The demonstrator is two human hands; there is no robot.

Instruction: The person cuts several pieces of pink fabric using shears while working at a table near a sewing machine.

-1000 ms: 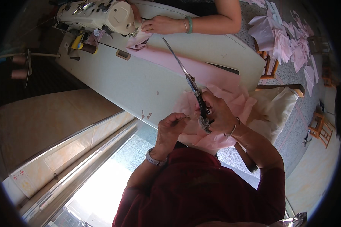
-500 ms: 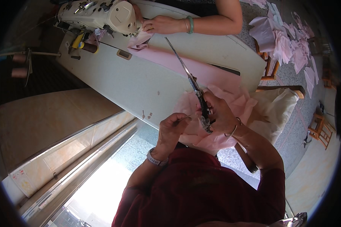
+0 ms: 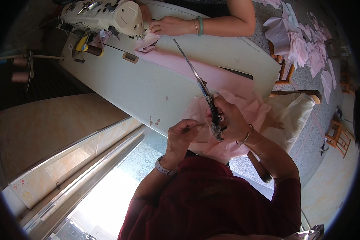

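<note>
My right hand (image 3: 232, 120) is wrapped round a pair of long metal scissors (image 3: 200, 82) with worn dark handles, blades pointing up toward the sewing machine. To its lower left, my left hand (image 3: 182, 138) pinches a thin strand (image 3: 197, 125) that runs toward the handles; what exactly it is, I cannot make out. Both hands are over crumpled pink fabric (image 3: 256, 112) at the table's near right. A long pink strip (image 3: 164, 58) stretches from there across the grey table (image 3: 120, 92) to the sewing machine (image 3: 122, 18), where another person's hand (image 3: 164, 26) presses the fabric.
Thread cones (image 3: 93, 49) lie beside the machine, and a thread stand (image 3: 26, 66) is at left. A wooden panel (image 3: 52, 132) borders the lower left. A cream cloth (image 3: 296, 116) drapes at right, with pink pieces (image 3: 296, 44) and wooden chairs (image 3: 338, 138) beyond.
My left thumb and fingers have shifted very slightly on the thin strand. The scissors and both arms are almost in the same place.
</note>
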